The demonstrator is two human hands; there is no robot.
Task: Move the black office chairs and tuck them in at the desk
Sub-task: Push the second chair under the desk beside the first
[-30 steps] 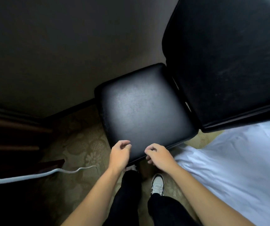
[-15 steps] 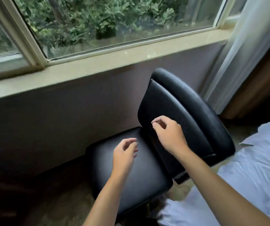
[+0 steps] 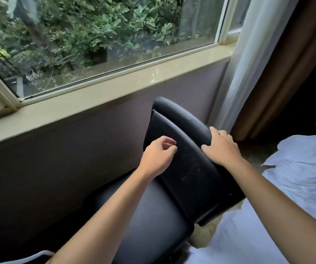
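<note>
Black chair [image 3: 189, 174] stands beneath the window sill [image 3: 103, 94], beside white bedding [image 3: 296, 180]; right hand [image 3: 222, 147] grips its backrest, left hand [image 3: 158, 155] hovers loosely curled.

Head view, down and forward, close over chair [image 3: 182, 168]
</note>
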